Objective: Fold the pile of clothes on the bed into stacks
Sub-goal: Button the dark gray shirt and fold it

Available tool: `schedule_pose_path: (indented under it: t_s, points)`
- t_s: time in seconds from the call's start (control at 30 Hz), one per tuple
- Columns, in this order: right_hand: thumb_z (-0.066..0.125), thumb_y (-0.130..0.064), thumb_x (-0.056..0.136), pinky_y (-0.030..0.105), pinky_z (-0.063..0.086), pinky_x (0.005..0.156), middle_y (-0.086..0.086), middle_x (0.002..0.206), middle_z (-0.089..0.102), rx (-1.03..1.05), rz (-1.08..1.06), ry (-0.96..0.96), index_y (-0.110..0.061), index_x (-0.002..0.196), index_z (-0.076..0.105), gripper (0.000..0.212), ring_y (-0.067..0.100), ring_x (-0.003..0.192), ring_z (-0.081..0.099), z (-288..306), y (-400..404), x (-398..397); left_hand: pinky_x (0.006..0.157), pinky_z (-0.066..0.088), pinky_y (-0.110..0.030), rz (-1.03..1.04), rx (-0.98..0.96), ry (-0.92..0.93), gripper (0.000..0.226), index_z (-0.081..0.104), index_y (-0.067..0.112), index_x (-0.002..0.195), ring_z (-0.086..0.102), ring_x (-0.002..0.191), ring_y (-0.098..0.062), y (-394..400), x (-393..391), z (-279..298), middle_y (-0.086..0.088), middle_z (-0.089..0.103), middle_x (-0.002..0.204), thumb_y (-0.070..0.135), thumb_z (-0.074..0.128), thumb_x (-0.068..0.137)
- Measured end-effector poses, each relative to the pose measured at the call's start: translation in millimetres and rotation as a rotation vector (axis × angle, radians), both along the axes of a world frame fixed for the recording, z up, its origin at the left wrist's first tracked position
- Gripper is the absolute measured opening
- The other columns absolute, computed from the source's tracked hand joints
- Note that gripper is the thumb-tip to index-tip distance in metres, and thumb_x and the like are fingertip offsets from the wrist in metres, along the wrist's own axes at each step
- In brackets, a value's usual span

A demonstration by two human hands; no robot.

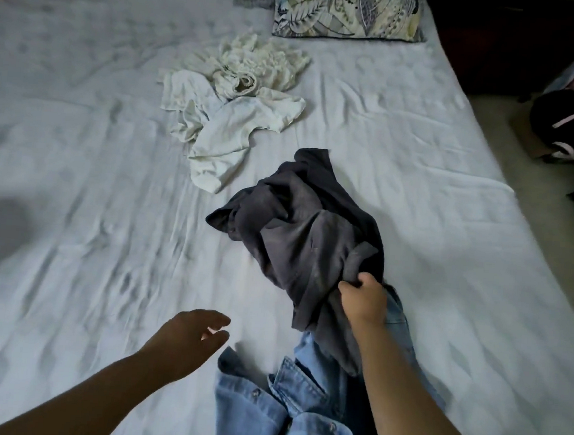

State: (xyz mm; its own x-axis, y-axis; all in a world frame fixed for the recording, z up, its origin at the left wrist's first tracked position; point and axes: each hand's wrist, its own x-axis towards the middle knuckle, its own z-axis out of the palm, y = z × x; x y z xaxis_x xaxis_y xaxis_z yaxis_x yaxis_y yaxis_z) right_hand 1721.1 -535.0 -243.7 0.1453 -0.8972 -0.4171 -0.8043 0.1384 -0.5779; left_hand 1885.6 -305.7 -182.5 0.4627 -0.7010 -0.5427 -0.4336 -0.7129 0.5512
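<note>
While your right hand (363, 300) pinches a bunched edge of the dark grey garment (298, 225), fingers curled into the cloth, your left hand (188, 335) hangs over the bare sheet with its fingers loose and spread, holding nothing; the grey garment lies crumpled ahead of the right hand, its long axis running away from you and slightly leftward, with the far tail pointing up the bed (74, 200); its near-left edge sits just beside your free left hand, so that hand is judged the nearer one to catch a second corner and spread it flat; under your right forearm lies the blue denim shirt (284, 412), partly overlapped by the grey cloth; farther up, well apart, sits the white heap (232, 110) of unfolded clothes, short of the patterned pillow (350, 9).
</note>
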Motion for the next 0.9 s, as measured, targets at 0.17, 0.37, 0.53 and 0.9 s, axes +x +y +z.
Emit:
schedule_pose_path:
  t_s: [0.17,0.37,0.53,0.9]
  points:
    - [0.064,-0.008,0.077,0.039,0.042,0.062,0.008,0.062,0.052,-0.126,0.17,-0.243,-0.001,0.068,0.046,0.021,0.027,0.062,0.047,61,89,24,0.087,0.043,-0.018,0.029,-0.104,0.047,0.026,0.064,0.026,0.116,0.059,0.093,-0.005,1,-10,38,0.012,0.063,0.108,0.032,0.057,0.092]
    - [0.06,-0.016,0.083,0.035,0.046,0.063,0.005,0.071,0.059,-0.227,0.434,-0.35,-0.008,0.073,0.053,0.015,0.019,0.066,0.055,114,192,61,0.077,0.053,-0.031,0.346,-0.315,0.388,0.034,0.065,0.01,0.093,0.062,0.078,-0.014,23,-12,89,-0.001,0.067,0.082,0.041,0.052,0.093]
    - [0.048,-0.016,0.081,0.038,0.05,0.071,0.006,0.082,0.06,-0.311,0.697,-0.429,-0.007,0.088,0.064,0.02,0.02,0.079,0.056,151,247,80,0.075,0.054,-0.044,0.562,-0.384,0.469,0.023,0.06,-0.002,0.095,0.062,0.075,-0.029,70,18,119,-0.017,0.063,0.082,0.02,0.056,0.09]
    - [0.069,-0.026,0.081,0.023,0.042,0.081,-0.003,0.095,0.059,-0.475,0.718,-0.337,-0.013,0.118,0.062,0.04,0.017,0.096,0.057,246,299,147,0.067,0.043,-0.028,0.353,-0.475,0.171,0.026,0.063,-0.004,0.087,0.052,0.07,-0.017,188,117,209,-0.005,0.056,0.072,0.021,0.056,0.092]
